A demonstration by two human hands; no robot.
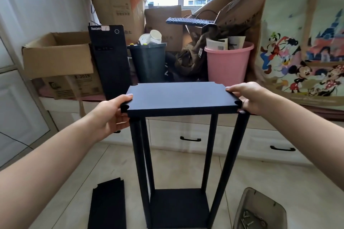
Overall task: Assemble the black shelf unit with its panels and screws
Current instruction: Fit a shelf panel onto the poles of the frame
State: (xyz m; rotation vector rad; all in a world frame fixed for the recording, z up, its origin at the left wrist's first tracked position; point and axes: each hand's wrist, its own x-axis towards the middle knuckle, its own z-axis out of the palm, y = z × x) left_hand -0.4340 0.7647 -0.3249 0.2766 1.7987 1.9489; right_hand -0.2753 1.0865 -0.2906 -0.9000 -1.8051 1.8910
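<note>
Right now your black shelf unit [178,154] stands upright at frame centre, long axis vertical, matte with notched corners. Your left hand [111,115] and right hand [249,96] grip its top panel [180,98], fingers curled around the short edges.

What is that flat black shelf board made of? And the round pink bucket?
The flat black shelf board looks like matte painted or laminated pressed wood: thick edge, dull grainy surface, though I can't be certain. The round pink bucket looks like smooth plastic, with a slight sheen and a rolled rim.
</note>
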